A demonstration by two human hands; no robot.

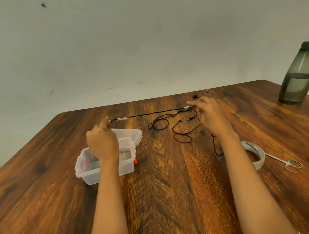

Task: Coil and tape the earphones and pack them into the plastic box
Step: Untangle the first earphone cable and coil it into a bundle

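Thin black earphone cable (pixel 149 114) stretched taut above brown wooden counter (pixel 166 191), pinched in grip of left hand (pixel 102 142) and right hand (pixel 209 115); slack lying loose on counter. Straightening step judged; coiling into loops called for next

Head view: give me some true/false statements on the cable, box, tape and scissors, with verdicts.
1. The left hand and right hand each pinch the earphone cable, a stretch running straight between them. True.
2. The plastic box is closed. False: it is open, its lid lying behind it.
3. The tape roll lies on the table. True.
4. The right hand holds the scissors. False: they lie on the table beside the tape roll.
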